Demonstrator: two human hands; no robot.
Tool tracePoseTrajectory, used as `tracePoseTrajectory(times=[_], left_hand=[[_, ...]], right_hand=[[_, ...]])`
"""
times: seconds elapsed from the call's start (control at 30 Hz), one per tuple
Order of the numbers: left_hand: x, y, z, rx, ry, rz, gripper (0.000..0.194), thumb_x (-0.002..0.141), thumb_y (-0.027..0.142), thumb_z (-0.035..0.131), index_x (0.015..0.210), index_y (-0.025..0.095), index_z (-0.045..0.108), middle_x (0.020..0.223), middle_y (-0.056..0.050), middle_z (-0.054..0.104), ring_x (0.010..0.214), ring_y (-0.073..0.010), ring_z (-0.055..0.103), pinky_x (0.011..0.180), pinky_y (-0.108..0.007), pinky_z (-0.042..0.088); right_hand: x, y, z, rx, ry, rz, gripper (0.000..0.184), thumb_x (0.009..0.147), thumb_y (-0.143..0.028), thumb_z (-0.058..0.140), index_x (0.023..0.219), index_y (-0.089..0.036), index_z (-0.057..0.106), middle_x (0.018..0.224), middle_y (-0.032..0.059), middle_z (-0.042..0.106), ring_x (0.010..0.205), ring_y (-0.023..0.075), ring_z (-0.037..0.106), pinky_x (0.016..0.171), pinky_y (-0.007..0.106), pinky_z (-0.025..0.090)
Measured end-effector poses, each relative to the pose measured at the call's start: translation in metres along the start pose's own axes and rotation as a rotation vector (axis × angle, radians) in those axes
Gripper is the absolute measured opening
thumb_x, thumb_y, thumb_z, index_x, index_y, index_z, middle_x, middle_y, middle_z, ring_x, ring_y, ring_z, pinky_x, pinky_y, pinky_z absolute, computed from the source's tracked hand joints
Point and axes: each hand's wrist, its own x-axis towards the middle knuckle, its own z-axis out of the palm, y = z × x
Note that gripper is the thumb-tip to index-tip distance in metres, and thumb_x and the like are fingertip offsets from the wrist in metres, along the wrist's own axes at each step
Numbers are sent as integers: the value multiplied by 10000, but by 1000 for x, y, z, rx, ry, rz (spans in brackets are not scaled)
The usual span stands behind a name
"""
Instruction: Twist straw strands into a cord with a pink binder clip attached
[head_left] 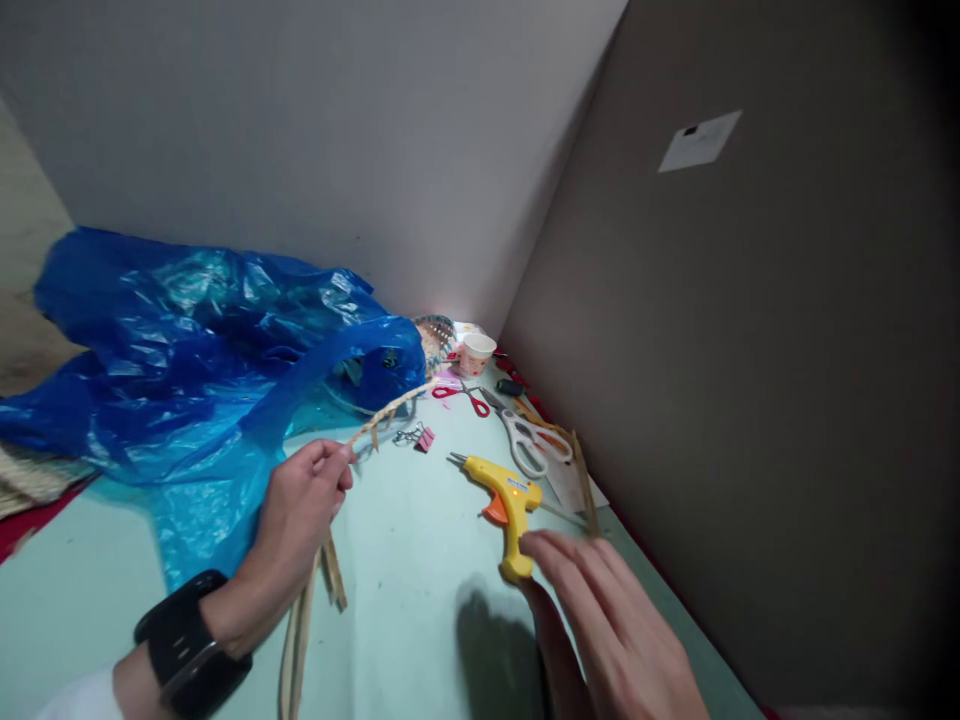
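My left hand [306, 500] is closed in a pinch on a thin braided straw-coloured cord [390, 408], whose far end points up and away toward the blue bag. Loose flat strips [298, 640] hang or lie below that hand. My right hand [600, 620] has its fingers stretched out and the thumb apart, with nothing seen between them. Its fingertips are at the handle of a yellow glue gun [511, 495] with an orange trigger; whether they touch it I cannot tell. The glue gun lies on its side, nozzle pointing left.
A crumpled blue plastic bag [225, 360] covers the table's left. Beyond the glue gun lie binder clips [424, 438], red-handled scissors [478, 406], white-handled scissors [527, 456] and a paper cup [476, 356]. Grey walls [360, 150] close off the back and right.
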Motion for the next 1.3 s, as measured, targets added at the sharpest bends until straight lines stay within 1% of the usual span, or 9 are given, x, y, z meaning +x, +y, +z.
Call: tracePoseTrajectory(times=[0.17,0.3,0.53,0.6,0.7,0.8,0.9,1.03,1.3], left_hand=[[1,2,2,-36,23,-16,206,731,362,637,693,174,563,527,61,489,414,-52,362,388,-166,240],[2,1,2,-33,9,-15,217,722,368,655,705,164,583,517,64,489,398,-46,355,378,-162,242],[2,-1,0,-31,24,-10,221,729,362,660,679,167,569,512,67,495,389,-38,364,377,-153,246],[2,-1,-1,-40,30,-9,216,733,356,658,679,167,569,516,67,498,388,-34,365,378,-151,246],[2,-1,-1,-54,34,-7,202,742,349,649,701,164,581,526,66,506,383,-31,367,375,-151,241],[2,-2,-2,-61,24,4,195,743,347,647,726,161,588,525,70,503,378,-29,361,375,-149,238],[2,-2,-2,-57,8,16,221,746,372,644,724,161,584,523,75,494,378,-29,364,378,-149,248],[1,-1,-1,-50,7,30,227,726,379,643,700,164,574,508,78,487,365,-38,369,371,-161,245],[-1,-1,-2,-45,-16,61,216,706,371,621,673,167,560,494,77,479,378,-50,361,377,-170,240]], right_hand=[[17,21,28,-224,-268,158,253,867,-276,598,1076,-135,619,896,124,679,784,289,626,692,429,479],[38,26,39,-274,-438,203,206,912,-307,532,1021,-159,627,837,110,675,774,287,638,705,416,447],[42,50,32,-378,-605,355,199,937,-252,459,976,-134,615,679,111,664,601,266,635,525,347,334],[49,55,24,-387,-589,360,190,936,-250,469,953,-134,618,717,118,670,646,272,637,562,355,356],[79,53,22,-318,-484,213,163,924,-180,466,900,-139,622,880,149,676,838,297,630,708,386,403],[123,39,41,-101,-555,-40,173,906,-113,463,934,-122,633,942,163,679,901,274,616,777,365,414],[159,21,73,-2,-613,-105,156,894,-159,524,985,-122,645,961,152,693,888,243,635,768,329,446],[173,2,102,73,-665,-49,198,911,-275,581,1011,-119,650,1006,113,686,936,216,642,841,358,487],[158,-2,106,339,-641,227,331,842,-393,623,1026,-120,657,992,179,703,949,285,656,747,346,490]])
